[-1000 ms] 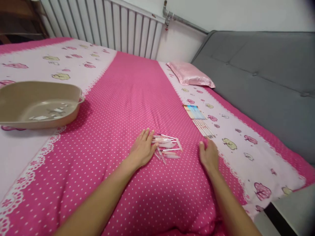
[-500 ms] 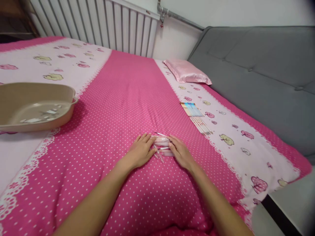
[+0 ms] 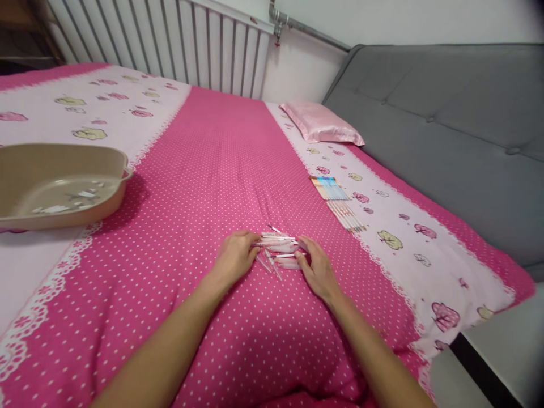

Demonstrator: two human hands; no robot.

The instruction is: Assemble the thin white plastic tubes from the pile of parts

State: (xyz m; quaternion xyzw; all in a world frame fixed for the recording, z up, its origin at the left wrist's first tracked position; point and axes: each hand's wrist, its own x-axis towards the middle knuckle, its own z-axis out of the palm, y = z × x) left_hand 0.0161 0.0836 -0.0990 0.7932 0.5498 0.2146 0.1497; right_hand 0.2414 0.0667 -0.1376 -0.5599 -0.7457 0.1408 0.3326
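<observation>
A loose pile of slim pens (image 3: 280, 247), whitish, pink and clear, lies on the pink polka-dot bedspread (image 3: 221, 187). At its left end is my left hand (image 3: 236, 255), with fingers curled and thumb closed on the pen ends. My right hand (image 3: 318, 267) grips the opposite ends between thumb and fingers. Two clear tubes (image 3: 268, 263) slant out below the pile near my left thumb. A thin dark-tipped stick (image 3: 274, 228) lies at the pile's far side. Pen ends inside both hands are hidden.
Two neat rows of pens, bluish (image 3: 330, 188) and pale pink (image 3: 345, 216), lie to the right. A beige basin (image 3: 97, 212) with small white pieces inside stands at left. Beyond are a pink pillow (image 3: 321, 124), a grey headboard (image 3: 446, 102) and a white radiator (image 3: 182, 45).
My hands have moved slightly apart, showing more of the pile. My left fingers went from spread flat over the pens to curled at their ends.
</observation>
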